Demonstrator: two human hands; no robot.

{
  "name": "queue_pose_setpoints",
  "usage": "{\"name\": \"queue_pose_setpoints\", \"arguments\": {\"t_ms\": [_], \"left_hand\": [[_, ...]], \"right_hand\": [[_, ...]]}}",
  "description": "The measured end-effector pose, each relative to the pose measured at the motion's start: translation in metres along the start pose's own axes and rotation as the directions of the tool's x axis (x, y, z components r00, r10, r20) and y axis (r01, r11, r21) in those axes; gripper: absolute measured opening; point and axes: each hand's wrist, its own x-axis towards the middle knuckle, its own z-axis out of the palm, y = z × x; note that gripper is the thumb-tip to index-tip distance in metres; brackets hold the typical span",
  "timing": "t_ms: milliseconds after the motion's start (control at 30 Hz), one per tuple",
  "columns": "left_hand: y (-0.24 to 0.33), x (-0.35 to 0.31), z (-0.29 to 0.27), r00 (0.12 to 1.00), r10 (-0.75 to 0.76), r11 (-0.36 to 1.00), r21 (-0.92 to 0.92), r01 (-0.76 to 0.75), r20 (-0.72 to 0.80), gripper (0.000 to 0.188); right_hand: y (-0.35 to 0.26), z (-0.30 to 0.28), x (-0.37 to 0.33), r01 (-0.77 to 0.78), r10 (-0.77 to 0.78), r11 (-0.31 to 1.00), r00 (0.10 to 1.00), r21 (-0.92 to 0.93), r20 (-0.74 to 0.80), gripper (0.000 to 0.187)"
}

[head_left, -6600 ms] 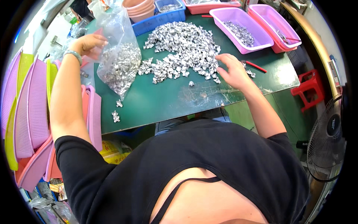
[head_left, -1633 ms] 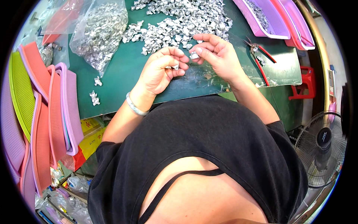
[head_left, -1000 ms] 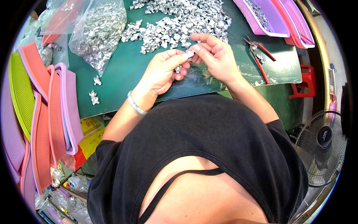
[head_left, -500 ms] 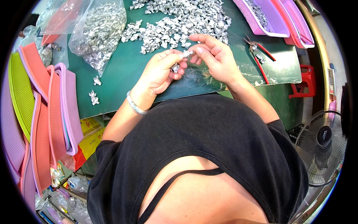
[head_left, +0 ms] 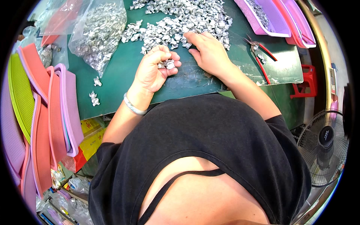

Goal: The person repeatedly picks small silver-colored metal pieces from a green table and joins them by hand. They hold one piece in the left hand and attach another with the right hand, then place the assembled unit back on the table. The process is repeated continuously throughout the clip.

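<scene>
Small silver metal castings lie in a large heap [head_left: 204, 22] on the green tabletop. My left hand [head_left: 148, 71] is curled around a few silver castings [head_left: 170, 64], which show between its thumb and fingers. At the near edge of the heap is my right hand [head_left: 212, 54], palm down, thumb apart from the stretched fingers. Its fingertips reach the outermost pieces, and I see nothing held in it. Two loose castings, one [head_left: 97, 81] above the other [head_left: 94, 98], lie at the table's left side.
A clear plastic bag [head_left: 99, 33] full of castings lies at the upper left. Stacked perforated baskets [head_left: 56, 112] stand on the left. Red-handled pliers [head_left: 262, 65] lie at right, near a purple basket [head_left: 275, 28] holding castings. A red stool [head_left: 309, 82] and a fan [head_left: 324, 150] stand beyond.
My hands have moved apart. The right one left the casting held at the left fingertips and went forward to the heap; the left one drew slightly left, still holding castings.
</scene>
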Motion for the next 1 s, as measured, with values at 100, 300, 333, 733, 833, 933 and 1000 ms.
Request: {"name": "queue_pose_setpoints", "arguments": {"t_ms": [100, 300, 333, 733, 833, 933, 1000], "left_hand": [[0.001, -0.002, 0.009, 0.995, -0.007, 0.996, 0.085, 0.016, -0.102, 0.008], [0.0, -0.001, 0.013, 0.986, 0.027, 0.968, 0.251, 0.016, -0.167, 0.016], [0.0, -0.001, 0.013, 0.986, 0.029, 0.965, 0.263, 0.015, -0.165, 0.016], [0.001, -0.003, 0.009, 0.983, 0.041, 0.954, 0.3, 0.015, -0.179, 0.015], [0.001, -0.005, 0.01, 0.983, 0.028, 0.953, 0.303, 0.029, -0.181, 0.015], [0.002, -0.006, 0.011, 0.985, 0.005, 0.946, 0.321, 0.052, -0.174, 0.016], [0.002, -0.008, 0.014, 0.984, -0.014, 0.936, 0.342, 0.076, -0.178, 0.017]], "right_hand": [[0.004, 0.003, 0.002, 0.018, -0.019, 1.0, 0.999, 0.025, 0.03, 0.029], [0.004, 0.0, 0.0, -0.266, 0.258, 0.809, 0.962, 0.525, 0.09, 0.024], [0.004, -0.003, 0.0, -0.319, 0.296, 0.707, 0.944, 0.631, 0.145, 0.024], [-0.002, -0.013, -0.004, -0.034, -0.062, 0.959, 0.945, 0.282, 0.321, 0.048], [-0.003, -0.013, -0.004, -0.056, -0.041, 0.955, 0.948, 0.292, 0.316, 0.048], [-0.004, -0.014, -0.005, -0.073, -0.019, 0.939, 0.965, 0.335, 0.263, 0.05], [-0.003, -0.012, -0.006, -0.097, 0.004, 0.901, 0.977, 0.424, 0.215, 0.052]]}}
